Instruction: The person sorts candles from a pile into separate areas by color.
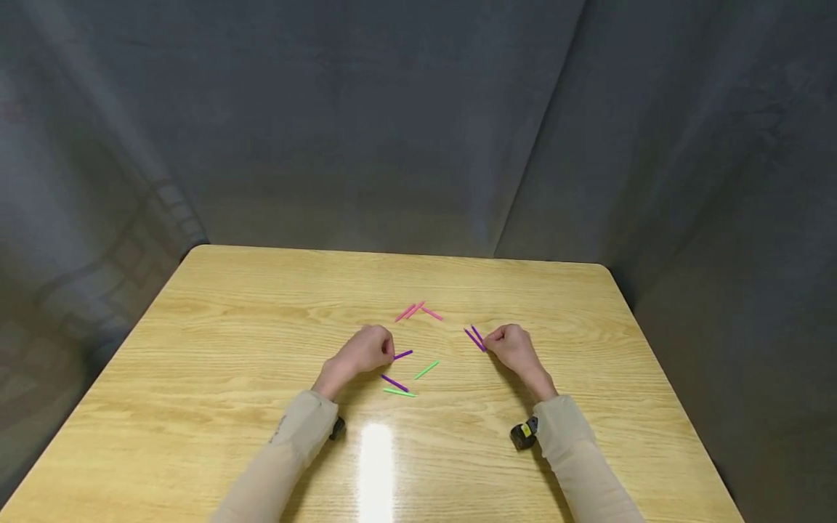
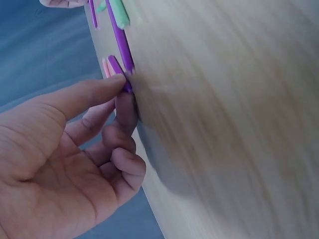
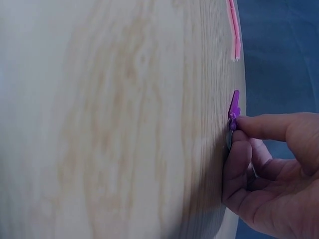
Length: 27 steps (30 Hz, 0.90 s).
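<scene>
head view is showing a person's two bare hands working low over a light wooden table point(image 1: 229, 327). the left hand point(image 1: 362, 352) is pinching the near end of a thin purple stick point(image 1: 402, 355), which is extending from the fingertips toward the person's right. left wrist view is showing the thumb and forefinger closing on this stick, the other fingers curling toward the palm; whether the stick is touching the wood, one cannot tell.

the right hand point(image 1: 515, 349) is grasping with thumb and forefinger at the near ends of a pair of purple sticks point(image 1: 474, 341). these two are lying to the left of the fingertips, slanting away from the person and running nearly side by side; whether the fingers are gripping one or both, one cannot tell.

between the hands, closer to the left one, another purple stick point(image 1: 394, 383) is lying on the nearer side of the held stick, its right end almost meeting a green stick point(image 1: 399, 393). a second green stick point(image 1: 427, 370) is slanting just to the right of them. beyond the hands, three pink sticks point(image 1: 415, 310) are lying in a group, two slanting alongside each other and the third angling the other way. behind the table, a dark grey curtain point(image 1: 360, 131) is hanging.
</scene>
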Each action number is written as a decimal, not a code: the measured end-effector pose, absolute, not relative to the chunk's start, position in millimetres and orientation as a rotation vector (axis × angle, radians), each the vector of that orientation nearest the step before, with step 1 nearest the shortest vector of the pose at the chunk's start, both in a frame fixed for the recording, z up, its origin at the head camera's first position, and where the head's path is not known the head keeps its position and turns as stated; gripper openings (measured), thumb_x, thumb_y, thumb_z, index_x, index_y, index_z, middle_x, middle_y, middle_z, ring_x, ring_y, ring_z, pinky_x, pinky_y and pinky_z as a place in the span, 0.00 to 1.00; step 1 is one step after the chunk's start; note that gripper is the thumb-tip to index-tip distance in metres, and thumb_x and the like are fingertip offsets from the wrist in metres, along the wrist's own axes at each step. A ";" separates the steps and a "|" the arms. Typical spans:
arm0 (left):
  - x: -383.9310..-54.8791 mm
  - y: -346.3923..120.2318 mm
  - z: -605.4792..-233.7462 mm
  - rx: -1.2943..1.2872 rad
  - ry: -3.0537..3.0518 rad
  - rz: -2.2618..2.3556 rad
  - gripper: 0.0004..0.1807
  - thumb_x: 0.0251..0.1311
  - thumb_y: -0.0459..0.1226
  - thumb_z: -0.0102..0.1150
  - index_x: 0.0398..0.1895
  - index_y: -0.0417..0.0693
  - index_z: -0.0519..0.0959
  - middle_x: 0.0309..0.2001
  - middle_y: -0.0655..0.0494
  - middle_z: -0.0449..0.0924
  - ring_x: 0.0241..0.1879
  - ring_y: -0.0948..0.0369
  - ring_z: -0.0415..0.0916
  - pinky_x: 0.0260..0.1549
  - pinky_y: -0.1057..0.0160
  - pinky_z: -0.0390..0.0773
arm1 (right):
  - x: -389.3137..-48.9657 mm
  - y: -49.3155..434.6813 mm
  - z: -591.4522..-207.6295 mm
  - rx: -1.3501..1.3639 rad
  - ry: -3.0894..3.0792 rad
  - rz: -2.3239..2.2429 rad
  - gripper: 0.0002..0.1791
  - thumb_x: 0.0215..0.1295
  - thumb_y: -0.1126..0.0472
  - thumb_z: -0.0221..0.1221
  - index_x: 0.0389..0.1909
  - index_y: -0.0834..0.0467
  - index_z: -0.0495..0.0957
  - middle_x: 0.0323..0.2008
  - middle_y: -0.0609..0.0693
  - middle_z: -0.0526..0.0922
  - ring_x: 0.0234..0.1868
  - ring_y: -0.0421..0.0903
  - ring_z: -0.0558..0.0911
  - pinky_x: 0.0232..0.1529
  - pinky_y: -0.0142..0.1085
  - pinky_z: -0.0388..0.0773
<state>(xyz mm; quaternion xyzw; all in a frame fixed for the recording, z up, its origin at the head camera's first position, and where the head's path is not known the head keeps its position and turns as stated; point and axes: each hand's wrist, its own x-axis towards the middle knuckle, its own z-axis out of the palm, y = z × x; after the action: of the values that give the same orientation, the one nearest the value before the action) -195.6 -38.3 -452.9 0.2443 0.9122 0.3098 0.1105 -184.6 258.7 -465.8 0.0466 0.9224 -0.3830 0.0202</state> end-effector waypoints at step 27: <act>-200.0 -24.0 -455.3 0.628 2.628 1.008 0.06 0.50 0.25 0.67 0.21 0.41 0.82 0.23 0.60 0.78 0.27 0.64 0.70 0.33 0.65 0.74 | -192.7 243.9 -457.7 0.031 2.866 -1.354 0.07 0.64 0.66 0.58 0.34 0.67 0.80 0.23 0.54 0.79 0.19 0.40 0.69 0.19 0.29 0.65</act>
<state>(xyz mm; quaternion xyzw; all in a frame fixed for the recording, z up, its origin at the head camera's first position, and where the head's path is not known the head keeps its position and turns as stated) -200.0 -24.0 -455.3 0.2161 0.9038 0.3465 0.1283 -192.7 243.9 -457.7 0.0098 0.9040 -0.4272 -0.0143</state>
